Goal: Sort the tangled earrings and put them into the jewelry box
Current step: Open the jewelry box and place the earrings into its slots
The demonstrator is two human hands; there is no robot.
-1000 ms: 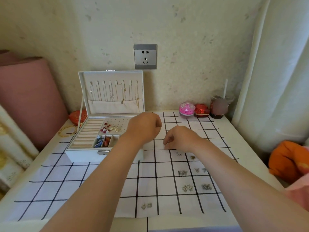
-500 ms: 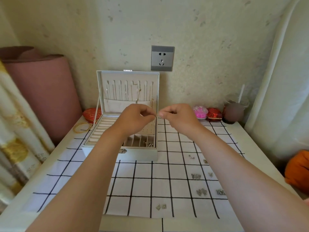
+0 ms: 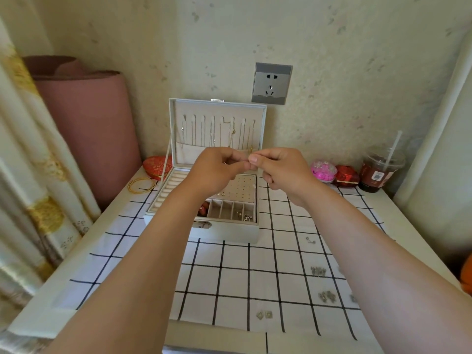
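The white jewelry box point(image 3: 229, 232) stands open on the checked cloth, its lid upright with necklaces hanging inside. My left hand point(image 3: 217, 169) and my right hand point(image 3: 278, 169) are raised above the box, fingertips pinched together on one tiny earring that is too small to make out. Several small silver earrings lie on the cloth at the right: a stud point(image 3: 310, 240), a pair point(image 3: 318, 271), another pair point(image 3: 327, 296) and two square ones point(image 3: 264, 315). A few earrings sit in the box's front compartments point(image 3: 244, 216).
A red heart-shaped pouch point(image 3: 156, 166) and gold bangles point(image 3: 141, 185) lie left of the box. A pink ball point(image 3: 323, 170), a red box point(image 3: 347, 176) and a drink cup with a straw point(image 3: 381, 172) stand at the back right. A pink roll point(image 3: 89, 123) leans at left.
My right hand rose from the earrings on the cloth and met my left hand above the box. Both hands now pinch together. The view has shifted left and closer.
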